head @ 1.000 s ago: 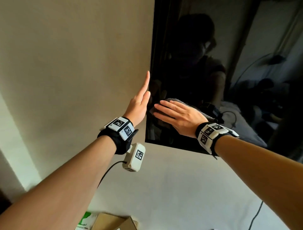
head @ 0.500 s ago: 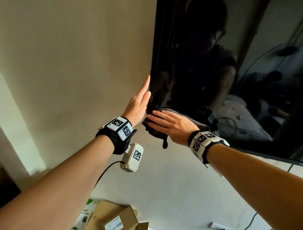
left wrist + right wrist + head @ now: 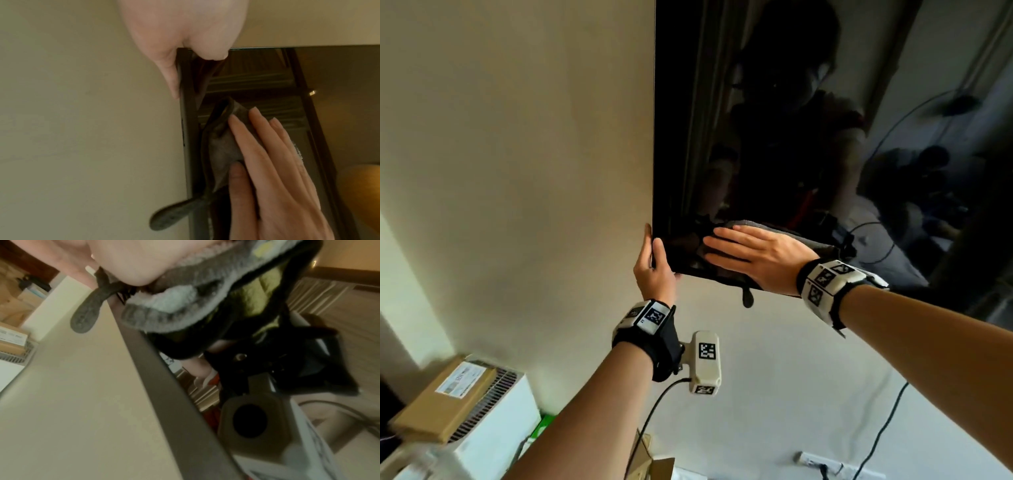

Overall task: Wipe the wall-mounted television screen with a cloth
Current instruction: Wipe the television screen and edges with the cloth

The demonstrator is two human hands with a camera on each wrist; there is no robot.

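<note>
The black television screen (image 3: 791, 120) hangs on a beige wall. My left hand (image 3: 654, 260) holds its bottom left corner, thumb on the front and fingers (image 3: 170, 78) along the side edge. My right hand (image 3: 753, 253) lies flat with straight fingers, pressing a grey cloth (image 3: 808, 240) against the screen just above the bottom edge, close to that corner. The cloth's dark loop tag (image 3: 747, 298) hangs below the bezel. In the left wrist view the cloth (image 3: 222, 149) bunches under my right fingers (image 3: 257, 146). In the right wrist view the cloth (image 3: 185, 305) sits at the bezel (image 3: 164, 378).
A white appliance (image 3: 493, 421) with a cardboard box (image 3: 445, 401) on top stands at the lower left by the wall. Another open carton (image 3: 657, 466) lies below. A power strip (image 3: 839, 469) and a black cable (image 3: 883, 428) are at the lower right.
My left hand has slid down the screen's left edge and taken hold of the bottom corner. My right hand still presses the cloth near that corner, now fully on the screen.
</note>
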